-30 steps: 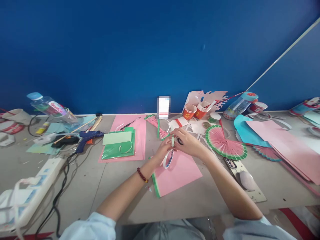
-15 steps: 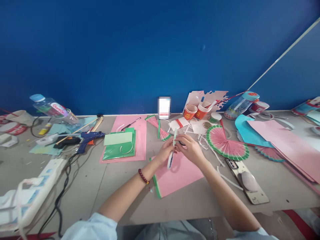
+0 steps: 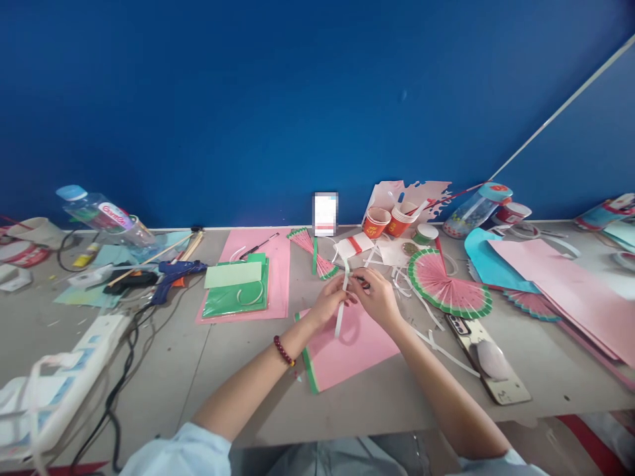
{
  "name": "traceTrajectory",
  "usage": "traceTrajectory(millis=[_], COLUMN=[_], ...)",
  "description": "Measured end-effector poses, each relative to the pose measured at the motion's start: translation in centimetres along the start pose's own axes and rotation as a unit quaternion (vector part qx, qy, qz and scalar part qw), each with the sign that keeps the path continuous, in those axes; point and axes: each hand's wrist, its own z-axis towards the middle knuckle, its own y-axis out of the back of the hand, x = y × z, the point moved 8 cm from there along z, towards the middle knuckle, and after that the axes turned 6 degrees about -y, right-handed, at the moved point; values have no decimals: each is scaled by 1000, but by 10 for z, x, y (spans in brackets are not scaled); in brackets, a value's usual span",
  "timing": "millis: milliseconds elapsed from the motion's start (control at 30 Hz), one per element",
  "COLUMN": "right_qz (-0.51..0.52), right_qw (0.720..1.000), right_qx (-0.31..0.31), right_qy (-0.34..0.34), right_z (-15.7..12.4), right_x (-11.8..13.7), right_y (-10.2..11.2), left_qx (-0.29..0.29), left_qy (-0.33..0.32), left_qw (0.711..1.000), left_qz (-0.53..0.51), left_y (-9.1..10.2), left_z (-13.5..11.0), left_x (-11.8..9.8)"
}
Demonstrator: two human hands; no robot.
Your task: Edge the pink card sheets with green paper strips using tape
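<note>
Both my hands meet above a pink sheet of paper (image 3: 325, 360) with a green strip along its left edge. My left hand (image 3: 331, 303) is closed on a narrow white roll of tape (image 3: 339, 320), seen nearly edge-on. Fingers of my right hand (image 3: 376, 291) pinch at the roll's upper right side; a small dark and reddish patch shows between them, too small to name. The roll's ring-shaped shadow falls on the pink paper. Behind my hands lies a small pleated watermelon fan (image 3: 303, 241), and to the right a larger opened watermelon fan (image 3: 449, 284).
A green paper pack (image 3: 238, 297) lies on pink paper at left. Farther left are a blue glue gun (image 3: 171, 277), power strip (image 3: 74, 380) and bottle (image 3: 106, 215). Paper cups (image 3: 378, 223) stand behind; white strips, a phone (image 3: 506, 390) and a mouse (image 3: 493, 359) lie right.
The tape roll has turned slightly, so its inner face shows less and its white edge more. My right hand has shifted a little; my left hand stays about in place.
</note>
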Motion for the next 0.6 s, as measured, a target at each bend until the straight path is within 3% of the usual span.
traceTrajectory(millis=[267, 600], right_qz=[82, 236], right_qw=[991, 947], right_qx=[-30, 32], right_qy=[-102, -216], right_z=[8, 19], right_x=[-17, -45], right_y=[5, -7], left_qx=[23, 43], left_qy=[-8, 7], left_qw=[997, 996], left_qz=[71, 79], left_y=[-2, -5], left_z=[0, -2], left_x=[0, 4])
